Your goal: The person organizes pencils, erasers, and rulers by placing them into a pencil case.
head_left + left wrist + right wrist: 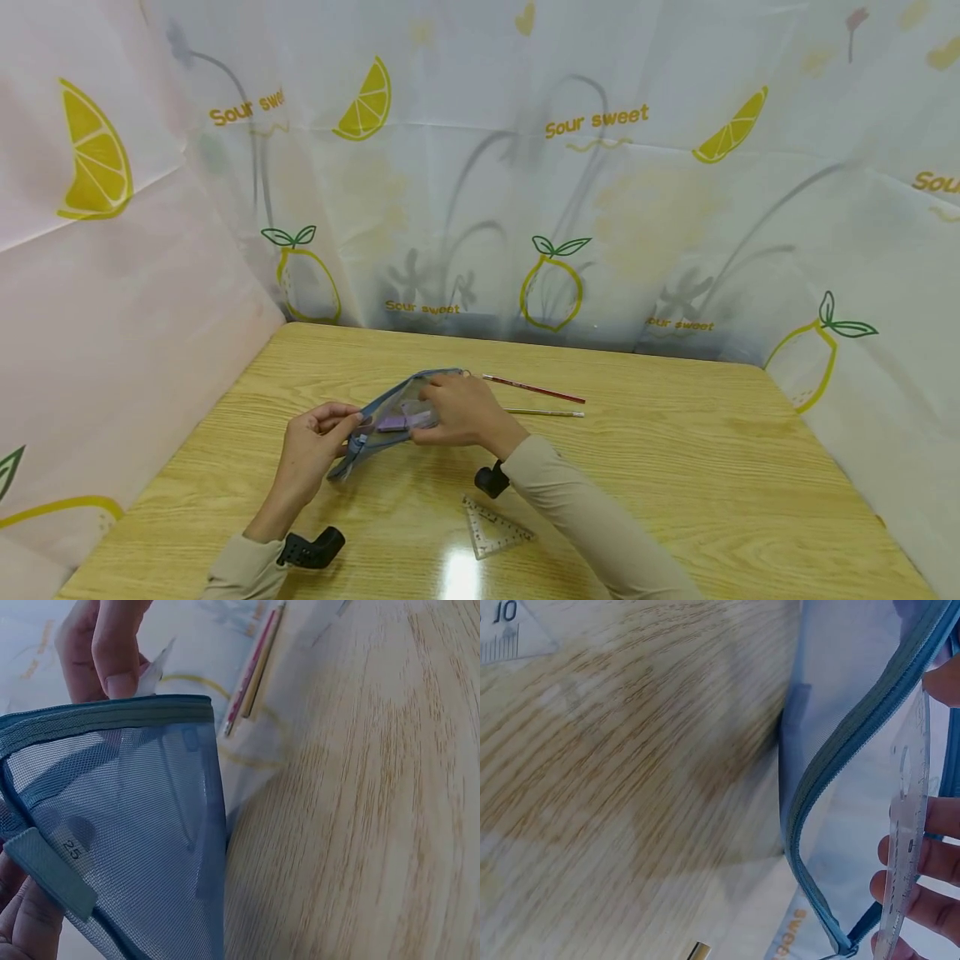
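Mesh pouch (150,817), plastic set square (483,548), glossy table (712,467)

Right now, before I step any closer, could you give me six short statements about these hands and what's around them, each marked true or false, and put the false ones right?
1. The left hand holds the pouch. True.
2. The pouch is zipped shut. False: its mouth gapes open.
3. The right hand holds a clear plastic piece with printed markings. True.
4. Both pencils are inside the pouch. False: the red pencil and the yellow pencil lie on the table.
5. A clear triangle lies on the table. True.
6. The right sleeve is black. False: the right sleeve is beige.
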Demonstrator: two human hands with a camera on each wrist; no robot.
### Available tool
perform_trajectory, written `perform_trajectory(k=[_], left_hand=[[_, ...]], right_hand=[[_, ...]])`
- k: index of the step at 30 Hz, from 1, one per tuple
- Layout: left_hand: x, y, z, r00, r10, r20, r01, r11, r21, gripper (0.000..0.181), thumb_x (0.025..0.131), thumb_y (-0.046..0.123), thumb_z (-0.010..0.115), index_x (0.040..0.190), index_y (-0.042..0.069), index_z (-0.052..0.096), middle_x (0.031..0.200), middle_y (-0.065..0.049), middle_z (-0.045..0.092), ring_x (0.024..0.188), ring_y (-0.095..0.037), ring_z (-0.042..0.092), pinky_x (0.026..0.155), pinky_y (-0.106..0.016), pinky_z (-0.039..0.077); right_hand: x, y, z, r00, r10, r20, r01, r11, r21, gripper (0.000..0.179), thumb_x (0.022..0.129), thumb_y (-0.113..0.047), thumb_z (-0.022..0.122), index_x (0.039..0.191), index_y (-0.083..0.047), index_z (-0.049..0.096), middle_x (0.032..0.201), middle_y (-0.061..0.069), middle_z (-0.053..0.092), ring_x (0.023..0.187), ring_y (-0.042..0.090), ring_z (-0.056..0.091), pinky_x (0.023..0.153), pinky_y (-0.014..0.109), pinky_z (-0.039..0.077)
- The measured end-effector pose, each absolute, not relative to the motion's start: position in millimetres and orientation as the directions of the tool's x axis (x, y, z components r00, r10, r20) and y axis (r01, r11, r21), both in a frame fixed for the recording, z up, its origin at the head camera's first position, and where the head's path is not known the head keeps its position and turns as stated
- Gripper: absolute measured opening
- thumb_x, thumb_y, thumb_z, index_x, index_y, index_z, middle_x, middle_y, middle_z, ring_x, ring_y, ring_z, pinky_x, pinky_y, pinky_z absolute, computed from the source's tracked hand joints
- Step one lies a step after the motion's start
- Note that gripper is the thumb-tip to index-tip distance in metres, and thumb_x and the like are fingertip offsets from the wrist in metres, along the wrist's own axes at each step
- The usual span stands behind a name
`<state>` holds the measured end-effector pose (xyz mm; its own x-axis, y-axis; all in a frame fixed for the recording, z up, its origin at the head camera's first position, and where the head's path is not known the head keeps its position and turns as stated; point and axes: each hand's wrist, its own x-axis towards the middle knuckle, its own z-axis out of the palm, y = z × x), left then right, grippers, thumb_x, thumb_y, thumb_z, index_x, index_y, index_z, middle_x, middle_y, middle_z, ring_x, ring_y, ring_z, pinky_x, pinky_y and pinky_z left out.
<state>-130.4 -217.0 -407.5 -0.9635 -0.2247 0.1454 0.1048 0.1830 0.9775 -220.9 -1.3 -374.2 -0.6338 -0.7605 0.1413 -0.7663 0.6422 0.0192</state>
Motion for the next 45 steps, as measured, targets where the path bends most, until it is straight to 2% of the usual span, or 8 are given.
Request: perform_trajectory(k=[14,23,29,36,45], left_hand=[[-130,-217,-410,-0.964,-0.220,0.153,0.112,0.187,0.976,0.024,0.095,0.014,0.066,0.103,-0.009,0.066,0.088,-0.014,0.071,0.076,-0.012,0.066,0.060,-0.030,0.054],[-130,-217,-408,-0.963,-0.222,0.151,0.110,0.186,0.976,0.025,0.095,0.015,0.066,0.103,-0.008,0.066,0.088,-0.014,0.071,0.075,-0.012,0.065,0.059,-0.029,0.054],[-130,-217,-408,-0.961,-0.228,0.154,0.111,0.189,0.976,0.023,0.095,0.014,0.066,0.102,-0.008,0.067,0.087,-0.014,0.071,0.074,-0.012,0.065,0.059,-0.029,0.053],[-131,-217,-409,-0.961,-0.227,0.159,0.121,0.174,0.977,0.022,0.094,0.011,0.066,0.103,-0.009,0.066,0.088,-0.014,0.071,0.075,-0.012,0.066,0.057,-0.029,0.053],[-130,-219,-409,-0.959,-0.236,0.157,0.121,0.160,0.980,0.020,0.095,0.009,0.065,0.103,-0.009,0.066,0.086,-0.011,0.072,0.074,-0.012,0.066,0.055,-0.029,0.053]], right_hand=[[-226,-13,-377,-0.668,-0.738,0.092,-0.743,0.669,-0.029,0.049,0.083,-0.060,0.061,0.112,-0.022,0.072,0.106,-0.005,0.062,0.087,0.012,0.060,0.062,0.030,0.050],[-232,-21,-384,-0.638,-0.765,0.086,-0.768,0.625,-0.137,0.039,0.080,-0.053,0.067,0.092,-0.017,0.073,0.087,-0.006,0.058,0.069,0.007,0.051,0.056,0.024,0.042],[-236,-26,-387,-0.606,-0.790,0.092,-0.793,0.591,-0.148,0.041,0.081,-0.049,0.068,0.100,-0.013,0.074,0.094,-0.004,0.065,0.072,0.006,0.056,0.059,0.019,0.045],[-238,-32,-389,-0.574,-0.816,0.075,-0.819,0.570,-0.069,0.046,0.084,-0.051,0.067,0.111,-0.014,0.073,0.101,-0.002,0.067,0.080,0.009,0.060,0.067,0.022,0.049],[-239,-36,-391,-0.551,-0.833,0.051,-0.834,0.552,-0.009,0.042,0.087,-0.052,0.064,0.111,-0.019,0.073,0.103,-0.004,0.067,0.080,0.008,0.061,0.066,0.024,0.049]])
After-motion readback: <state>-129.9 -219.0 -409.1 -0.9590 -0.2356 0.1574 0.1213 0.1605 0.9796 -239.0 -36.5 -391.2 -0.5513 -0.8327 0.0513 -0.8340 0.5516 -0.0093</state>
